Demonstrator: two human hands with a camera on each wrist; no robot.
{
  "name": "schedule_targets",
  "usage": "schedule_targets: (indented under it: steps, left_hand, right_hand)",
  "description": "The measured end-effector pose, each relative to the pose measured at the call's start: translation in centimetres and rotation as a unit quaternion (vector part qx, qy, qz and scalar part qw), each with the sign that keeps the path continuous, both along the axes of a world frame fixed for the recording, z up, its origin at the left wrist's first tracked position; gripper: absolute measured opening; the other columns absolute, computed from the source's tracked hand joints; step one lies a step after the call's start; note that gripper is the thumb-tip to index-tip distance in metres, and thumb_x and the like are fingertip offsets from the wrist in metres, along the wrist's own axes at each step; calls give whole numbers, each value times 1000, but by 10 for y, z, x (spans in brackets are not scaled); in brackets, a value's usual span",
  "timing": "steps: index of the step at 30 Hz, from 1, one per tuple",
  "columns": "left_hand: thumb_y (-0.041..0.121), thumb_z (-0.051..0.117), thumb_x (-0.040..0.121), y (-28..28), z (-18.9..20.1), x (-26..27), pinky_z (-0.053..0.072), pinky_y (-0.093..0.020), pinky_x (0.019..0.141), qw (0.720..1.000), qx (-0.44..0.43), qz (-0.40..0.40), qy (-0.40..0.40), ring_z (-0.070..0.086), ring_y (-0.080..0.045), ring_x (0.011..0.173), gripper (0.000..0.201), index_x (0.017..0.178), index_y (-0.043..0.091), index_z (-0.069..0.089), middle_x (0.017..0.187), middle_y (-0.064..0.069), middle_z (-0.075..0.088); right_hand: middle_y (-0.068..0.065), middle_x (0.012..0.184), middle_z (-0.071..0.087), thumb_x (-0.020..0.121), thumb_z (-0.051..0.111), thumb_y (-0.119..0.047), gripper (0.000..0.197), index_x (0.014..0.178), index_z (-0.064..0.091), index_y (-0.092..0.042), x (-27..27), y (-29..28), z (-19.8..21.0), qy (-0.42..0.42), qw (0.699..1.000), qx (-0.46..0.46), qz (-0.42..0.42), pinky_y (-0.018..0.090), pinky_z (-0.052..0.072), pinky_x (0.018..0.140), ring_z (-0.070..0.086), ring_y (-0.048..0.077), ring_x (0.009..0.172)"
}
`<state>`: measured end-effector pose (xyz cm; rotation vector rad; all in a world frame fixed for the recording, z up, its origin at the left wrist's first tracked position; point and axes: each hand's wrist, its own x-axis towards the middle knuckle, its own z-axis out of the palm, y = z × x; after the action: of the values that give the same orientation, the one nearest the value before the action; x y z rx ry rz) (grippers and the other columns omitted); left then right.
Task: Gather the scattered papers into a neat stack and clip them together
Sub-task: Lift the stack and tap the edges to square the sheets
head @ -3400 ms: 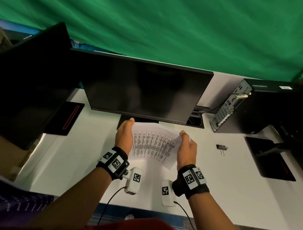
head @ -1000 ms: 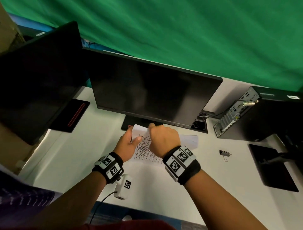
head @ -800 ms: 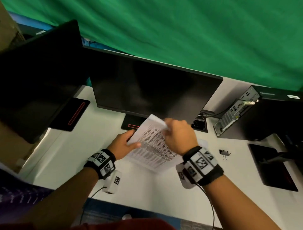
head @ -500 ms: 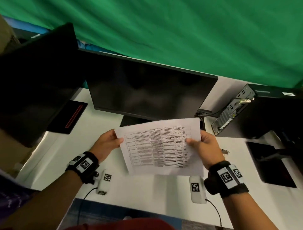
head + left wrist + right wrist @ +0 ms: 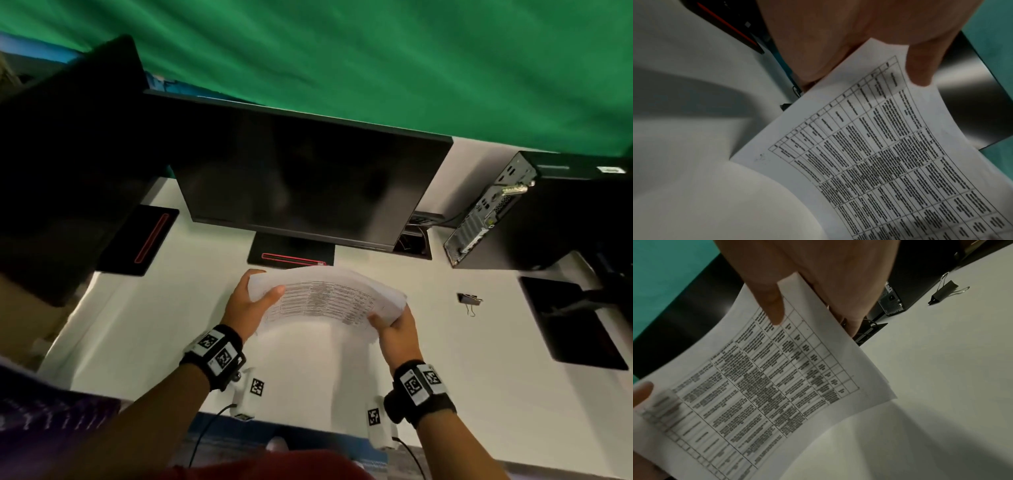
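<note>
White printed sheets of paper bearing a ruled table of black text [image 5: 329,298] are held above the white surface [image 5: 479,370], in front of the base of the large black monitor [image 5: 308,178]. The sheets are bowed upward in the middle, and slightly offset edges are seen at the right-hand corner in the right wrist view. The left edge is gripped by the left hand [image 5: 246,305], with the thumb laid on the printed face and the fingers curled beneath; the same grip is seen in the left wrist view [image 5: 859,37]. The right edge is gripped by the right hand [image 5: 397,332], thumb on top and fingers underneath, as confirmed in the right wrist view [image 5: 818,272]. A small black binder clip with wire handles [image 5: 470,299] lies on the surface to the right of the papers, apart from them and untouched. A black computer tower [image 5: 513,212] stands at the far right, with a flat black pad [image 5: 575,322] in front of it. A second dark monitor [image 5: 68,154] is noted at the left. A green cloth backdrop [image 5: 376,58] hangs behind the surface.
</note>
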<state>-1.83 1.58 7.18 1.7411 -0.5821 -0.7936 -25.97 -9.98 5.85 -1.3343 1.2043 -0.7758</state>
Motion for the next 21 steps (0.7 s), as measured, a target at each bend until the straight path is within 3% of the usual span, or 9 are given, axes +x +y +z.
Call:
schedule_targets:
  steps: [3, 7, 9, 12, 16, 21]
  left_hand:
    - [31, 61, 93, 0, 8, -2, 53, -16, 64, 1000, -29, 9, 3, 66, -18, 90, 22, 111, 20, 53, 98, -2, 67]
    - [45, 47, 98, -9, 14, 1, 53, -26, 62, 998, -38, 58, -12, 69, -22, 84, 29, 100, 18, 57, 91, -7, 69]
    - [48, 49, 96, -14, 13, 2, 54, -31, 63, 996, -27, 82, -38, 69, -24, 80, 29, 93, 20, 56, 87, -8, 70]
    - [45, 50, 95, -18, 14, 2, 57, -39, 70, 994, -31, 89, -51, 69, -27, 82, 19, 91, 27, 54, 88, -7, 69]
    - [41, 49, 97, -21, 16, 1, 56, -38, 71, 994, -35, 95, -41, 68, -26, 83, 16, 94, 26, 57, 90, -6, 69]
    - [32, 52, 95, -25, 15, 2, 56, -34, 67, 993, -52, 104, -14, 69, -23, 84, 6, 93, 29, 56, 95, 1, 73]
  right_hand:
    - [3, 110, 70, 83, 78, -26, 37, 116, 61, -21, 2, 0, 7, -56, 998, 11, -25, 32, 53, 82, 67, 19, 100]
    - [1, 97, 68, 84, 65, -50, 33, 101, 67, -21, 10, -1, 18, -81, 993, 2, -86, 32, 50, 76, 63, 19, 88]
    - [2, 90, 66, 94, 62, -44, 25, 95, 67, -19, 16, -5, 22, -69, 991, 4, -112, 34, 49, 71, 59, 21, 82]
    - [2, 88, 63, 99, 60, -32, 18, 86, 65, -19, 21, -11, 25, -54, 990, 17, -132, 32, 43, 67, 56, 22, 80]
    - [0, 91, 63, 99, 59, -27, 22, 78, 64, -22, 22, -16, 27, -52, 988, 13, -142, 32, 41, 70, 53, 21, 83]
    - [-4, 98, 65, 99, 58, -17, 20, 82, 65, -25, 22, -20, 26, -46, 987, 3, -154, 28, 42, 70, 56, 21, 92]
